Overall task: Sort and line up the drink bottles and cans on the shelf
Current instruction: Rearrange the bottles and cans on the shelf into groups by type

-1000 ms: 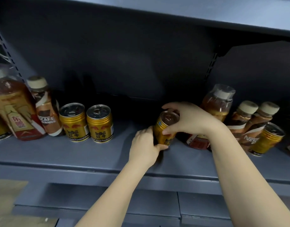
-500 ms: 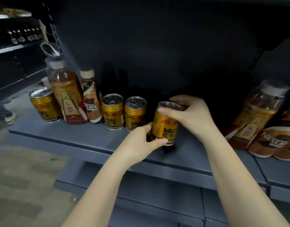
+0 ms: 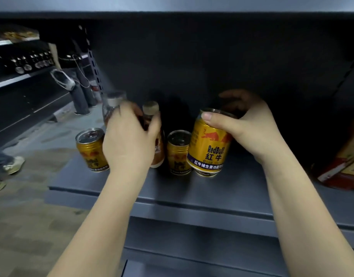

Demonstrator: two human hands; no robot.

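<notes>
The right hand (image 3: 250, 128) pinches a gold Red Bull can (image 3: 209, 142) at its top rim: the thumb lies across the near edge of the lid and the other fingers (image 3: 232, 98) curl over the far side. The can hangs tilted, its base just above the shelf (image 3: 222, 188) and over another gold can, of which only the bottom rim shows beneath it. Just to the left stands a second gold can (image 3: 178, 152), upright, touching or nearly touching the held one.

The left hand (image 3: 128, 140) reaches in among the bottles further left. Its fingers are curled forward and its thumb lies against a brown coffee bottle (image 3: 154, 132) with a beige cap, while the fingertips vanish behind a taller clear-capped tea bottle (image 3: 113, 104); motion blur hides whether the hand actually grips either one. A third gold can (image 3: 91, 149) stands upright at the shelf's left end, just beside the left hand's outer edge.

At the far right edge of the shelf, well apart from the cans, lean more bottles with red and yellow labels (image 3: 346, 164). Beyond the shelf's left end the floor (image 3: 28, 216) shows, with another person's sneakers (image 3: 13, 164) on it.
</notes>
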